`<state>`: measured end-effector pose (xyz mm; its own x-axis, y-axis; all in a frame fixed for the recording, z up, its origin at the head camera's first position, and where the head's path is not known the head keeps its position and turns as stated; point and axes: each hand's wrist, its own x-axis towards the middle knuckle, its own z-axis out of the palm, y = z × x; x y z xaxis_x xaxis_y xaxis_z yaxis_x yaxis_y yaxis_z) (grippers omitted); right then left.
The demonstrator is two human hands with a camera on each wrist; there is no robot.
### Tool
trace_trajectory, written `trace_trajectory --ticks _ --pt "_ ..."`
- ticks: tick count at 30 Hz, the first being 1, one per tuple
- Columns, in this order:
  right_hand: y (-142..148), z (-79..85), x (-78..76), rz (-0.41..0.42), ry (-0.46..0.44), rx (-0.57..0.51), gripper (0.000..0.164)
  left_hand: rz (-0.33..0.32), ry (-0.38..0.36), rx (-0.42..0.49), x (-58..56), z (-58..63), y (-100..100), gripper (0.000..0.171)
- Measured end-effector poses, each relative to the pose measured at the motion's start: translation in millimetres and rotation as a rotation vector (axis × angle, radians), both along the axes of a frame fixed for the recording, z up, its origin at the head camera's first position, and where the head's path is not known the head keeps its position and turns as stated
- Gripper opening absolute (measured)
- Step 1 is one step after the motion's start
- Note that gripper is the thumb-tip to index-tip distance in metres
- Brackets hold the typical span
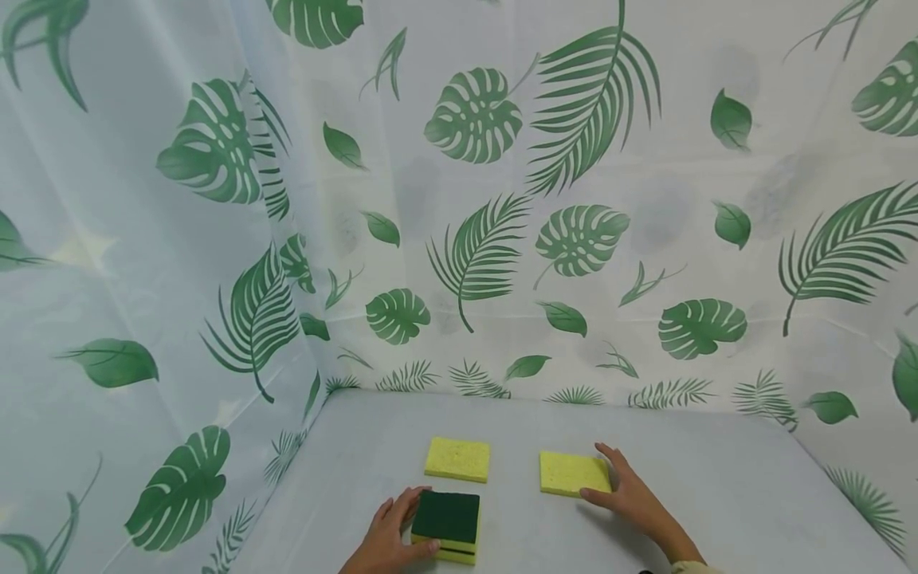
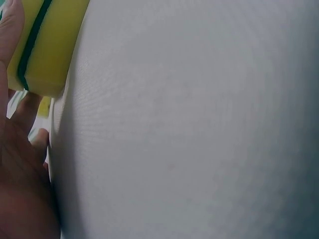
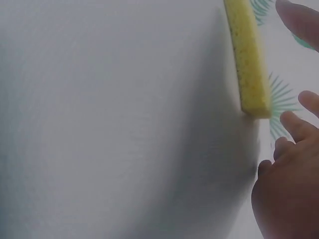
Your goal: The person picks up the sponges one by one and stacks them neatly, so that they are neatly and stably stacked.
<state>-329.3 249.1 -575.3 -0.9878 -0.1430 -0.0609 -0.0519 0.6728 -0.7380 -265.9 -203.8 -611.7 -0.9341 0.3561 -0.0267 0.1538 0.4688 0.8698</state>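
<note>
Dark green scouring fibre capped the sponge stack [image 1: 446, 522], a squarish block of yellow foam split by a thin dark band, set toward the left edge of the pale surface [image 1: 681, 478]. The left hand [image 1: 387, 532] held this stack, its thumb against the near side and its fingers reaching round toward the back left corner. Right of the stack and a little farther off, the right sponge [image 1: 570, 473] lay flat, a thin yellow rectangle with a speckled face. The right hand [image 1: 634, 498] curved around its right end with thumb and fingers set wide apart. The far sponge [image 1: 457, 460], a similar yellow slab, lay between the stack and the surface's far edge. Beyond that edge rose a smooth, softly creased sheet [image 1: 645, 263] printed with green leaves.

The left wrist view brought out what the head view showed only narrowly: a green layer sandwiched between two smooth-sided yellow ones. The right wrist view showed the right sponge's pitted side, the shadow on the surface, and a gap between the sponge and the right hand's fingers.
</note>
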Motion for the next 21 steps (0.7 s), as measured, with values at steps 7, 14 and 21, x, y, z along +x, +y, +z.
trace_trajectory --ticks 7,14,21 --pt "5 -7.3 -3.1 0.009 -0.015 0.005 0.105 0.014 -0.033 -0.020 -0.6 3.1 1 0.082" --pt "4 -7.6 -9.0 0.005 -0.004 0.019 0.106 0.043 -0.061 -0.051 -1.1 7.9 4 0.091" --pt "3 -11.4 -10.4 0.012 0.013 0.033 0.106 0.058 -0.060 -0.051 1.3 6.3 5 0.090"
